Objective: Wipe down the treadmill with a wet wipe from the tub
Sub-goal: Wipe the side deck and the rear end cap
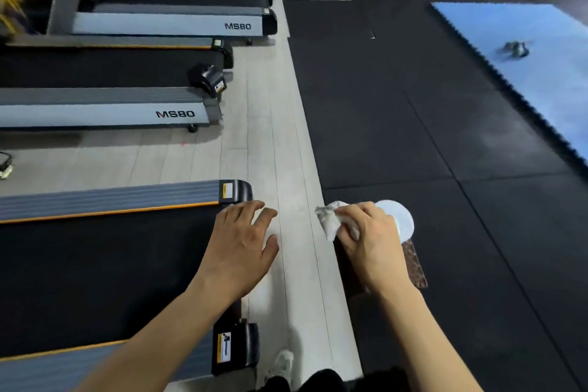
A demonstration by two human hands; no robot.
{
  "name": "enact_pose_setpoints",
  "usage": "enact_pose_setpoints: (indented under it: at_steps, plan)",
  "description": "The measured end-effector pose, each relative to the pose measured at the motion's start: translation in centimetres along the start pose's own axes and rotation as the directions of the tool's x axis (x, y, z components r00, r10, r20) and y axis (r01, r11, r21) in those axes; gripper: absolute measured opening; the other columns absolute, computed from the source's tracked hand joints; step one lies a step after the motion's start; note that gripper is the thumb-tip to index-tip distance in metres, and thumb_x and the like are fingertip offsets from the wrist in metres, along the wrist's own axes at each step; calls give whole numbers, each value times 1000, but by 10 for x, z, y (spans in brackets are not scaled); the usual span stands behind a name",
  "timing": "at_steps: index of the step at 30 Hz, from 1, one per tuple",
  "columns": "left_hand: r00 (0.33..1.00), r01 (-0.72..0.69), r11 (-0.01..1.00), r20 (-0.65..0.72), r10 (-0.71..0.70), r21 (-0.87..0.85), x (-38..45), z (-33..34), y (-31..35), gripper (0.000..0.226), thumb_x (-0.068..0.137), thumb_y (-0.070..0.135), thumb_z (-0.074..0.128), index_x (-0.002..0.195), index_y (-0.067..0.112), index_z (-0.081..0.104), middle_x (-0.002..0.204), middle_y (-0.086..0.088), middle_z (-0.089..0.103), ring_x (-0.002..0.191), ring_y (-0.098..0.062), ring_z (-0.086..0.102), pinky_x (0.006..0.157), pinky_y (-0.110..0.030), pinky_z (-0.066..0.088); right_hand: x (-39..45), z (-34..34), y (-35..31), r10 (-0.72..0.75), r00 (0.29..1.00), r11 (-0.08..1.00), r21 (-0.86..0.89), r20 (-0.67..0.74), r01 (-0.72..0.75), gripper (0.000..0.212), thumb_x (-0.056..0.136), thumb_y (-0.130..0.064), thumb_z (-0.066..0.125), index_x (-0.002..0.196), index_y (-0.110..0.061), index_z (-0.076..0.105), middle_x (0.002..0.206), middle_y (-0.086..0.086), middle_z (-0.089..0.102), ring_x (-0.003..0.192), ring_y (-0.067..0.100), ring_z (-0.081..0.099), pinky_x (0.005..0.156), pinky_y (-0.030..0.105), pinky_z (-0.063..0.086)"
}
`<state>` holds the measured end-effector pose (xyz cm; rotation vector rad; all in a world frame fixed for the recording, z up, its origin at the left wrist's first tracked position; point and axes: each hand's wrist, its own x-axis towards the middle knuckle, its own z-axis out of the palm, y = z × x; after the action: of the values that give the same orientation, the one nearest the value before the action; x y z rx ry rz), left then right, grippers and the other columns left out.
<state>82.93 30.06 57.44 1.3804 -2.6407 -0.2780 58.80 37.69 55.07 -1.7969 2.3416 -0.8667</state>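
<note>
Treadmill (95,264) occupies the lower left, its black belt running to the rear end, which is bounded by a grey side rail with an orange stripe on each side and a black end cap at each corner. Left hand (241,245) is held over the rear edge of the belt, fingers spread and relaxed, gripping nothing; whether it touches the belt cannot be told. Right hand (369,242) is curled round a crumpled wipe (329,219), which protrudes to the left of the knuckles. Tub (399,219), with a round white lid, stands on the black mat (445,137) directly behind and partly under the right hand; a brown patterned item (413,264) lies just beside it.

A strip of pale floor (270,137) runs between the treadmill's rear edge and the mat's edge, and both hands sit at its borders. More treadmills (111,105) stand in a row further along the left. A blue mat (525,57) lies on the far right, well apart, with a small dark object (517,49) on it.
</note>
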Motion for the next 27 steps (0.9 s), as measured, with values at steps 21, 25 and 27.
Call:
enact_pose_setpoints:
  at_steps: [21,25,27]
  plan:
    - [795,552,834,-301,-526,1,236,-17,-35,42,89,38,50,123,19,66,129,-1,57,117,-29,56,102,-43,41,375,76,33,-491,869,837,316,69,447,32,72,-6,84,97,-24,75,94,-3,67,79,22,65,72,38,53]
    - [726,645,764,-323,-607,15,280,-22,-68,38,91,37,56,126,22,62,133,0,54,123,-27,52,104,-39,33,455,116,6,-577,806,789,346,132,508,33,74,-11,84,101,-26,73,99,-4,67,85,23,64,76,42,52]
    - [690,686,727,-345,-636,30,305,-27,-89,40,91,39,47,124,22,62,131,0,55,122,-27,52,104,-39,33,495,140,-14,-624,772,752,364,123,550,33,74,-9,84,100,-26,74,99,-3,68,85,24,65,76,41,51]
